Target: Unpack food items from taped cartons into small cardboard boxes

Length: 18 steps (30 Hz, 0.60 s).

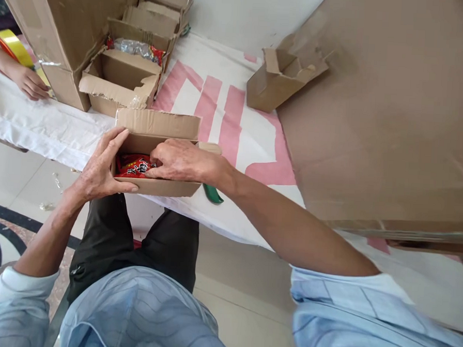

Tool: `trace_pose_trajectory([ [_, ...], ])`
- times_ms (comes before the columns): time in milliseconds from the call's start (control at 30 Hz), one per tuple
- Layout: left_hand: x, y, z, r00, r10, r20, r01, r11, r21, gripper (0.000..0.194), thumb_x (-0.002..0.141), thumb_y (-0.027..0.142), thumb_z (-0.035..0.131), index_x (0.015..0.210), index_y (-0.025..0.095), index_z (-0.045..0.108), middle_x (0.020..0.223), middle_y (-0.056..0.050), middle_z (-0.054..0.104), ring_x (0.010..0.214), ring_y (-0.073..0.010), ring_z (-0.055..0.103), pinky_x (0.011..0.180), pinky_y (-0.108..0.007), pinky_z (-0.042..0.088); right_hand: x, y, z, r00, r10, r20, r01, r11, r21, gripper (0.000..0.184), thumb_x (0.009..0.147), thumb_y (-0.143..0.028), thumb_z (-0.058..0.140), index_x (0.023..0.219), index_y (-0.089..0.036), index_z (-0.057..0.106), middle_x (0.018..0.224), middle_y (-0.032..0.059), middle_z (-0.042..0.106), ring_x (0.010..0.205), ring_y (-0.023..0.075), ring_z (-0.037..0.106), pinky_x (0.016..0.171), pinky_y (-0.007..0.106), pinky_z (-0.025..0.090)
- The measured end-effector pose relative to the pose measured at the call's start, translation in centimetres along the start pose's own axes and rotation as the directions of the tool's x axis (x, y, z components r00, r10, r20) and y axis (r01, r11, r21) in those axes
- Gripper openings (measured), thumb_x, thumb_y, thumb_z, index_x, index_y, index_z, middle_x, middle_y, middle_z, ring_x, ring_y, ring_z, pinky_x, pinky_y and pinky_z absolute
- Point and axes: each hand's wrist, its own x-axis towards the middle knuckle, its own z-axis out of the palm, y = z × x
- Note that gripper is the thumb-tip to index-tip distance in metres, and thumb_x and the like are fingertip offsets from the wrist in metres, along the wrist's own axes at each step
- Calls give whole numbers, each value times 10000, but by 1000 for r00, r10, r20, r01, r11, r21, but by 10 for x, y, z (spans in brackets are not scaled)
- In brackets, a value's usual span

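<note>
A small open cardboard box (159, 187) sits at the table's near edge, its back flap raised. Gripping its left end is my left hand (102, 166), thumb along the front wall and fingers over the back corner. Inside lies a shiny red packet (133, 167) with dark and white lettering. My right hand (181, 160) reaches into the box with curled fingers, thumb and forefinger against the packet; the other fingertips are hidden. A curved green object (214, 194) lies just right of the box, partly covered by my right forearm.
Open cardboard boxes (119, 92) stand in a row at back left, one holding clear and red wrappers (135, 48). Tall cartons (56, 29) stand beside them. Another person's hand (30, 82) is near yellow tape (15, 48). A small box (271, 85) and huge carton (393, 109) occupy the right.
</note>
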Motion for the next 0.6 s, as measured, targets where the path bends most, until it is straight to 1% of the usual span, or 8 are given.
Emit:
trace_pose_trajectory([
  [67, 4, -2, 1, 1000, -1, 8, 2, 1000, -23, 1418, 684, 980, 905, 1817, 276, 422, 1813, -217, 420, 1716, -563, 355, 1410, -776, 297, 7, 10, 5, 1000, 9, 18, -9, 1000, -30, 273, 993, -373, 839, 765, -226, 806, 721, 83, 752, 811, 274, 735, 744, 367, 466],
  [167, 8, -3, 2, 1000, 4, 16, -3, 999, -38, 1415, 684, 948, 934, 1821, 284, 417, 1811, -208, 417, 1708, -559, 364, 1411, -769, 309, 12, 15, 14, 1000, -17, -1, 17, 999, -34, 205, 960, -252, 815, 755, -246, 799, 711, 70, 753, 794, 263, 724, 731, 358, 457],
  [233, 9, -4, 2, 1000, 10, 21, -9, 999, -36, 1403, 703, 920, 946, 1831, 288, 401, 1811, -206, 415, 1706, -556, 368, 1406, -767, 324, 14, 15, 17, 999, -47, -19, 46, 998, -41, 221, 961, -191, 757, 750, -246, 791, 727, 67, 764, 762, 242, 696, 722, 354, 433],
  [300, 10, -6, 1, 1000, 21, 24, -20, 999, -30, 1391, 729, 892, 951, 1841, 283, 379, 1811, -212, 414, 1702, -554, 377, 1397, -767, 343, 14, 14, 15, 998, -48, -51, 45, 997, -59, 252, 984, -177, 689, 756, -230, 782, 751, 75, 769, 728, 226, 653, 715, 361, 397],
  [400, 12, -9, 1, 999, 36, 16, -36, 999, -26, 1364, 762, 850, 957, 1848, 277, 364, 1805, -214, 425, 1693, -542, 402, 1386, -751, 376, 11, 14, 4, 982, -35, -185, 25, 998, -52, 263, 1025, -204, 609, 806, -208, 755, 790, 67, 745, 713, 200, 572, 709, 361, 348],
  [500, 12, -13, 2, 1000, 26, -4, -26, 999, -28, 1410, 744, 791, 1001, 1865, 272, 321, 1795, -223, 449, 1683, -532, 431, 1387, -729, 387, 3, 18, -12, 935, -83, -345, 97, 995, 23, 265, 1060, -206, 550, 833, -212, 686, 818, 41, 692, 746, 182, 506, 737, 347, 350],
  [533, 12, -15, 3, 1000, 15, -9, -16, 999, -33, 1446, 732, 768, 1019, 1876, 269, 288, 1795, -231, 454, 1680, -532, 441, 1388, -724, 387, -1, 20, -18, 921, -98, -376, 129, 990, 56, 269, 1069, -204, 535, 831, -216, 660, 817, 33, 670, 754, 180, 491, 748, 344, 358],
  [600, 11, -17, 4, 1000, -2, -18, 1, 999, -46, 1519, 715, 738, 1042, 1895, 262, 212, 1812, -249, 443, 1685, -533, 443, 1389, -714, 386, -10, 24, -30, 914, -107, -392, 176, 973, 146, 262, 1076, -206, 519, 837, -224, 624, 809, 17, 631, 761, 178, 476, 759, 339, 376],
])
